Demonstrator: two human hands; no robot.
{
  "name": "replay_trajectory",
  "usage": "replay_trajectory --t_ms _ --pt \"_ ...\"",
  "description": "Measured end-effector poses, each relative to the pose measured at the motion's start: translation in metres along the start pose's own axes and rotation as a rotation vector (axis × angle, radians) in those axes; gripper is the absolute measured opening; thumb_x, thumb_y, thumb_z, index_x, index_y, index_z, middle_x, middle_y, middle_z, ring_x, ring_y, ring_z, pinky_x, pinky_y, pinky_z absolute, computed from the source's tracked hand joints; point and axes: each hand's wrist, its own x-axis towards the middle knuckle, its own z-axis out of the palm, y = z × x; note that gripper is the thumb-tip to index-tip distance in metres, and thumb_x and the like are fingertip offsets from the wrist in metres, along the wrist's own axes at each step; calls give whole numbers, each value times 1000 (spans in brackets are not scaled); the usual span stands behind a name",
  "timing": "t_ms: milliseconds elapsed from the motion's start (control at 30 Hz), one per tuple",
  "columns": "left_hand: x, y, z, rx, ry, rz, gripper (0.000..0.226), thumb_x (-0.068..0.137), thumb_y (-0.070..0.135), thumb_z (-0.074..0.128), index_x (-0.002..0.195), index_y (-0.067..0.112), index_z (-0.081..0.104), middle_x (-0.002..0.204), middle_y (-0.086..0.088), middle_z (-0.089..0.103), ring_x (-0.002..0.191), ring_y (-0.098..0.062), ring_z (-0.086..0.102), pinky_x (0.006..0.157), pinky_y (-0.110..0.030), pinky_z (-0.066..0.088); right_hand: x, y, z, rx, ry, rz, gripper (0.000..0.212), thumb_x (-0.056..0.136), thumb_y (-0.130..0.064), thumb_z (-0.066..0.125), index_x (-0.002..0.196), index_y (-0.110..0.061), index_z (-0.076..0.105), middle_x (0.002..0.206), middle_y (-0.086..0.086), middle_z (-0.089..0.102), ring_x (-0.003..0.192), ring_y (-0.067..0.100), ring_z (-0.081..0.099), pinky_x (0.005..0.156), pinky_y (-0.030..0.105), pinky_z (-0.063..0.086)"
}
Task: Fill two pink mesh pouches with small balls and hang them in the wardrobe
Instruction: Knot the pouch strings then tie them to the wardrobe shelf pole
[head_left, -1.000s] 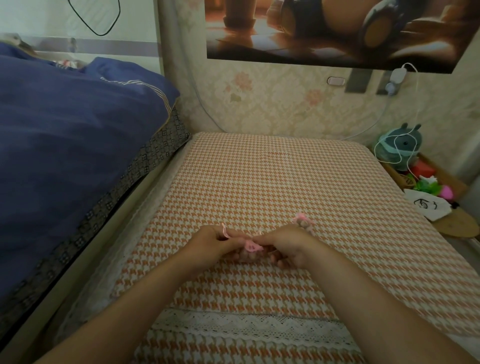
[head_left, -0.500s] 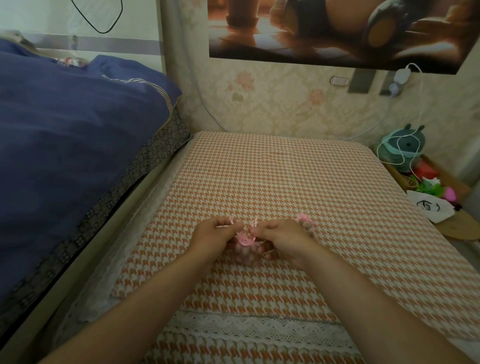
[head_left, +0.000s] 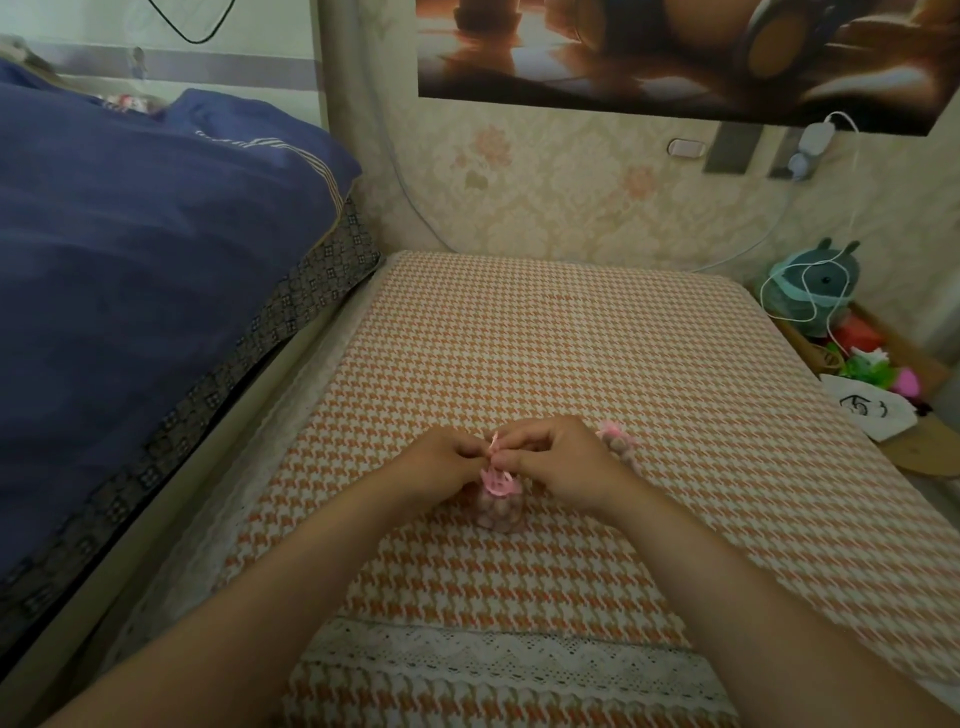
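pink mesh pouch (head_left: 500, 512) upright on cloth (head_left: 571, 338), neck up, ribbon (head_left: 493, 445) between pinching fingers (head_left: 514, 453) of left hand (head_left: 441, 463) and right hand (head_left: 563, 465)

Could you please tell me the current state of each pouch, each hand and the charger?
near pouch: filled with balls, neck gathered
far pouch: filled, neck gathered, lying unheld
left hand: pinches near pouch's ribbon
right hand: pinches the same ribbon
charger: plugged in
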Motion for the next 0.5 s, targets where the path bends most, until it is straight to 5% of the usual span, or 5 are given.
replay_trajectory --t_ms 133,300,500 --pt "0 0 -3 5 -63 -28 13 91 17 68 88 19 80 77 7 75 65 5 62 58 -6 45 0 -2 -3 15 -6 44 13 85 -9 81 91 -20 83 94 -1 80 86 5 74 74 18 56" --pt "5 -1 -1 51 65 -53 8 87 18 74 90 14 80 75 3 71 67 -3 59 51 -6 43 2 -1 -1 27 64 64 10 84 -9 82 91 -17 83 86 1 80 80 11 75 70 23 58" --pt "3 -4 -2 166 162 143 22 79 14 80 86 31 68 72 5 75 70 -12 71 72 -36 58 -1 -2 1 194 44 249 6 89 -7 76 90 -11 81 80 4 78 69 9 70 60 21 55"
